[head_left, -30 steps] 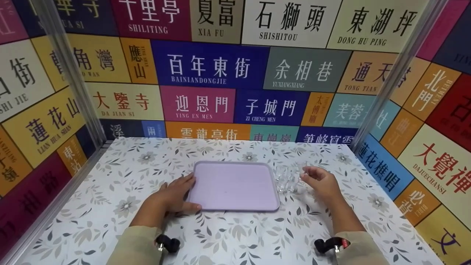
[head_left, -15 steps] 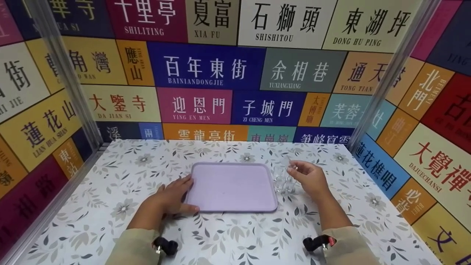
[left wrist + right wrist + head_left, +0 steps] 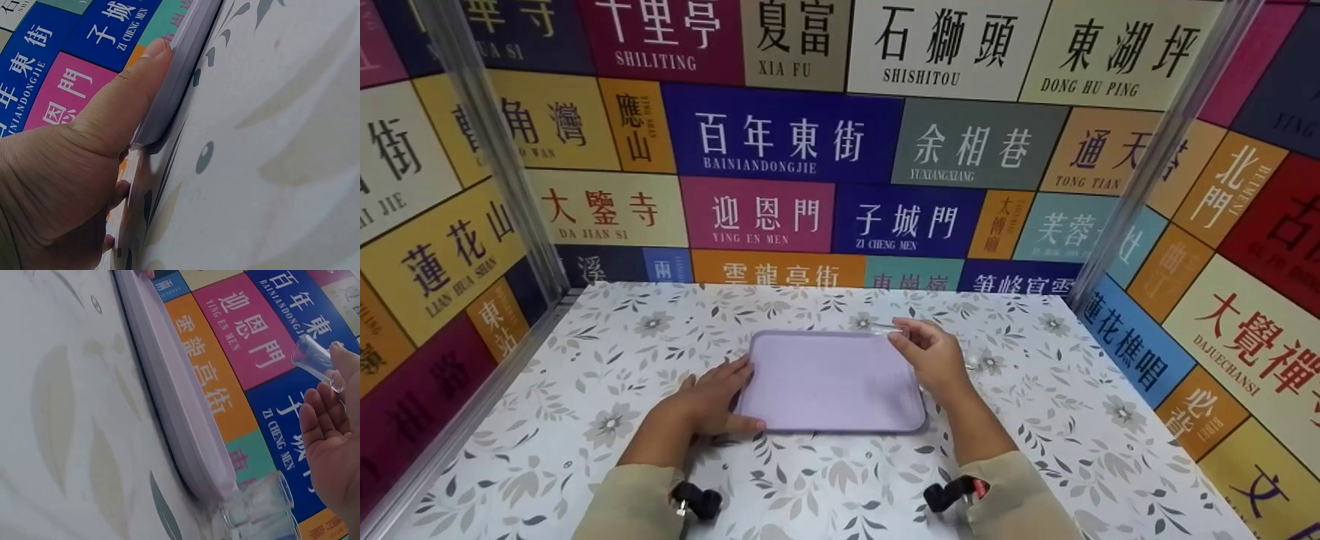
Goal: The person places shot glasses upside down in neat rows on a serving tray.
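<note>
My right hand pinches a small clear shot glass between thumb and fingers, held above the far right corner of the lilac tray. In the right wrist view the glass is tilted, its wide mouth pointing away from the hand. My left hand rests against the tray's left side, fingers along that edge and thumb on the near rim. More clear glasses stand just right of the tray; in the head view the right hand and forearm mostly hide them.
A white tablecloth with a leaf-and-flower print covers the table. Panels with coloured place-name signs rise behind and at both sides, joined by clear corner strips.
My right hand has lifted a glass from the group on the right and carried it left, over the tray's far right corner. The left hand and the tray have stayed in place.
</note>
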A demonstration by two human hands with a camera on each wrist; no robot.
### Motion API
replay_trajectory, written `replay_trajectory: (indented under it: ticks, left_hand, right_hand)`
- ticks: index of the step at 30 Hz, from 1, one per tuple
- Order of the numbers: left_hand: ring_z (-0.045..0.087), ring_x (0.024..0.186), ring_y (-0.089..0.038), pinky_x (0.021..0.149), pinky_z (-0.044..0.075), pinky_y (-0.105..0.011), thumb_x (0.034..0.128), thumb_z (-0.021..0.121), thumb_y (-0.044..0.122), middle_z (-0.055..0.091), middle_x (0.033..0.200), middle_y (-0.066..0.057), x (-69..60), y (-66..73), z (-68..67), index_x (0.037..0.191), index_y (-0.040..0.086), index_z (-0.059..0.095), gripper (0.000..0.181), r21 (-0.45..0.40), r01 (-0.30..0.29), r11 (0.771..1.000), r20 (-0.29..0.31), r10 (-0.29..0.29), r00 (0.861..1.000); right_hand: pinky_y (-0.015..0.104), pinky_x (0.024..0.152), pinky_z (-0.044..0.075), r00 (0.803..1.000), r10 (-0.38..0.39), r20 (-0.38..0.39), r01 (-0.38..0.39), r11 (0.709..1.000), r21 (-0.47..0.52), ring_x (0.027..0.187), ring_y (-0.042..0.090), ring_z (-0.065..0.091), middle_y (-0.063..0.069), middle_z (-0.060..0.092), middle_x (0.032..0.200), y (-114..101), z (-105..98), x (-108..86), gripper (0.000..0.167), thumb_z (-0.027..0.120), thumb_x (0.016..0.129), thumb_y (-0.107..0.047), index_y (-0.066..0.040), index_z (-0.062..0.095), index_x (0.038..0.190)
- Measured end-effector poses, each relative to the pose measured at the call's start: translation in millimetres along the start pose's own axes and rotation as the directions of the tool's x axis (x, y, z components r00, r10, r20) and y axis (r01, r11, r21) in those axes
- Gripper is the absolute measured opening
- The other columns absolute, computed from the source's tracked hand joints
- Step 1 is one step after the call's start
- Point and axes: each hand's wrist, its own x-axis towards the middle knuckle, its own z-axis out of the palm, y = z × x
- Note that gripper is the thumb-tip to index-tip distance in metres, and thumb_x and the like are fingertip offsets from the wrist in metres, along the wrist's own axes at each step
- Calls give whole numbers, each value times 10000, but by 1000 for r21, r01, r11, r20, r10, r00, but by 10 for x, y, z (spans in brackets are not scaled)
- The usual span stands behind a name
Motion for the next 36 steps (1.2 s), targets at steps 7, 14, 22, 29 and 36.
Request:
replay_trajectory:
  ticks: [7, 14, 22, 29, 36]
  left_hand:
    - [91, 1698, -372, 1319, -12, -753, 797, 782, 779, 85, 1834, 57, -2, -35, 6, 1730, 255, 214, 1212, 4, 1, 1000, 1, -1, 1000]
    - [90, 1699, -371, 1324, -15, -744, 794, 779, 786, 78, 1834, 61, 8, -41, -29, 1730, 264, 207, 1216, 10, 2, 1000, -15, -2, 1000]
    - [106, 1699, -356, 1317, -1, -758, 781, 760, 823, 83, 1833, 64, 34, -23, -42, 1732, 281, 189, 1235, 30, 1, 1000, -18, 0, 1000]
    - [109, 1697, -363, 1306, 12, -778, 807, 759, 799, 82, 1834, 54, 26, 5, -53, 1732, 261, 197, 1209, 34, -13, 999, -10, 14, 1000]
    - [110, 1695, -373, 1292, 25, -798, 814, 763, 784, 88, 1835, 32, -2, -17, -34, 1732, 253, 202, 1200, 31, -24, 999, -12, 24, 1000]
  right_hand:
    - [191, 795, 590, 1000, -14, 1, 14, 998, 69, 989, 149, 684, 26, 751, 1067, -111, 496, 34, 398, 841, 948, -326, -133, 772, 1289]
    - [180, 815, 607, 999, -3, 37, -4, 979, 204, 968, 147, 686, 65, 744, 1054, -209, 946, 83, 401, 887, 894, -164, -1, 739, 1229]
    - [177, 794, 583, 995, -19, 94, 3, 985, 173, 948, 134, 667, 70, 746, 1039, -285, 1304, 77, 366, 884, 889, -156, -33, 766, 1213]
    - [189, 807, 572, 983, -82, 167, 67, 994, 89, 949, 104, 670, 87, 785, 1090, -289, 1540, 52, 377, 863, 917, -198, -72, 785, 1263]
    - [196, 833, 571, 961, -72, 267, 64, 997, 41, 955, 97, 679, 91, 793, 1104, -266, 1757, 14, 383, 853, 922, -188, -87, 786, 1285]
